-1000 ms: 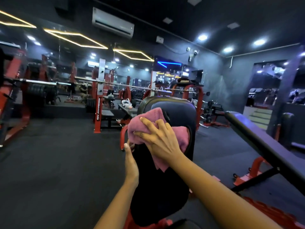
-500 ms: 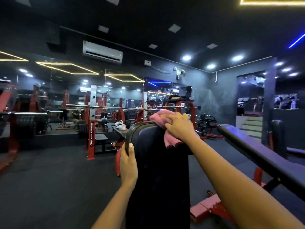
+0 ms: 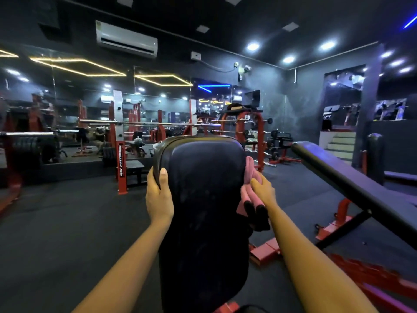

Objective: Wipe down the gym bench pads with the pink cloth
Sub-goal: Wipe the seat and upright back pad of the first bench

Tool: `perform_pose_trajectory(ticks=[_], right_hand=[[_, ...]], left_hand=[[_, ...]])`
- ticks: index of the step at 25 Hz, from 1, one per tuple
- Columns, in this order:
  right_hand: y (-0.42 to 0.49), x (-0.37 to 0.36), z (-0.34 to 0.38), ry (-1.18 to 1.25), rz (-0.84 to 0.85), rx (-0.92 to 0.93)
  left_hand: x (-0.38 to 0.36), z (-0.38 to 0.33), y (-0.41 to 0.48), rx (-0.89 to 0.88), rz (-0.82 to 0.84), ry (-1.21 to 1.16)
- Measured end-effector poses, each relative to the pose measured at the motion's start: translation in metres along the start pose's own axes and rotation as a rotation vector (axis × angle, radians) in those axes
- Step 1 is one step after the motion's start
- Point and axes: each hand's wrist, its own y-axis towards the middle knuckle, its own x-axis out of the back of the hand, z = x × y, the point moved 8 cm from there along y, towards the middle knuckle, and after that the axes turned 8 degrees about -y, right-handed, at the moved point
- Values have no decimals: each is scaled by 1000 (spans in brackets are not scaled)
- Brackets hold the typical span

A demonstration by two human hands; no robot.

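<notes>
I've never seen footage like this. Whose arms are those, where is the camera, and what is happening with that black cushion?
There is no machine here. These are a person's two bare arms, filmed by one wide-angle camera worn on the head, so you look forward and down much as the person does. That wide lens is why the room bends at the edges.

The tall black shape in the middle is an upright bench pad in a gym. The left hand grips its left edge, with the thumb on the front. The right hand holds a pink cloth against the pad's right edge. The job is wiping the pads down.

To the right, a second bench slopes upward. Farther back, a barbell lies across a rack.
</notes>
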Motion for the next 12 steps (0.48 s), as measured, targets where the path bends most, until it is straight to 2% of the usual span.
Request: perform_pose_trajectory(ticks=[4, 8, 12], right_hand=[[-24, -18, -35, 7, 109, -63], [-65, -34, -77, 10, 69, -143], [-90, -44, -96, -13, 39, -113]], left_hand=[[-1, -7, -5, 41, 30, -35], [-2, -6, -6, 97, 101, -67], [5, 8, -17, 117, 243, 5]])
